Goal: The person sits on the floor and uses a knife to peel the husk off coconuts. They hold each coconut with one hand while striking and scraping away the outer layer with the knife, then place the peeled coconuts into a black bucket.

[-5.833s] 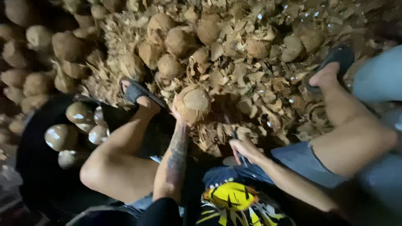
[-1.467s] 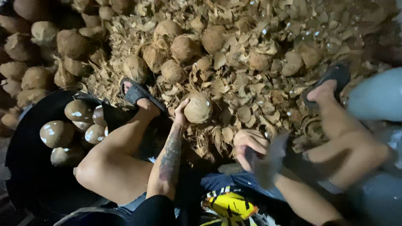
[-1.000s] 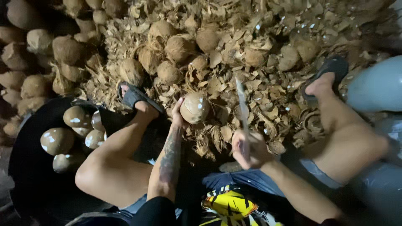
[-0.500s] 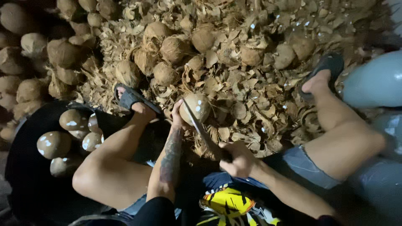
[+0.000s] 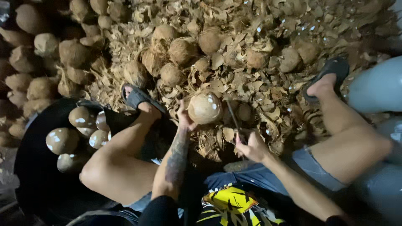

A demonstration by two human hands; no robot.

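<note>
Coconut [image 5: 204, 108] sits low between my knees against the husk pile [image 5: 251, 50], where my left hand [image 5: 184, 119] cups its near side to stop it rolling. My right hand [image 5: 251, 146] is clenched around the knife [image 5: 233, 119], blade angled up beside the nut, close enough to pare it. Peeled nuts lie in the black tub [image 5: 33, 167] at my left, within easy reach.

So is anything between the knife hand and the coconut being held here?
Nothing visible. The left hand holds the coconut over the husk pile; the right hand holds a knife whose blade rises just beside the coconut, with no husk between.
</note>
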